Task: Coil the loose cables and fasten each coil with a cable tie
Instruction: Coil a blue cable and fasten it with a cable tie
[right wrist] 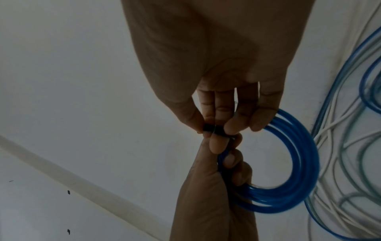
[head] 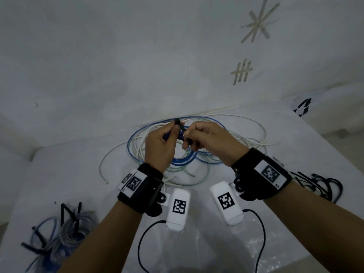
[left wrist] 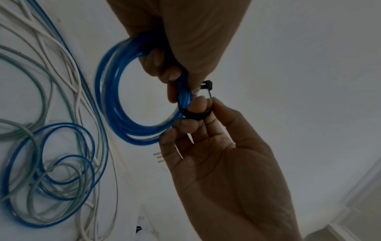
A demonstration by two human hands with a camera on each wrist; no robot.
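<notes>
Left hand [head: 159, 146] is wrapped tight around a glossy blue plastic cable coil [left wrist: 115, 104], raised just above the white-covered table [head: 256, 194]. Right hand [head: 212, 142] pinches a thin black ribbed cable tie [left wrist: 195, 115] looped round the bundle. Loose white and blue cables [head: 246, 134] sprawl underneath; tied coils [head: 65, 231] sit near left.

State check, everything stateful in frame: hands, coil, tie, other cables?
left hand: grips the blue coil
right hand: pinches the black cable tie
blue coil: wound, held up off the table
black cable tie: looped round the coil, head sticking out, not visibly cinched
loose cables: blue and white, tangled on the table
finished coils: tied, lying near left
spare ties: lying near right
</notes>
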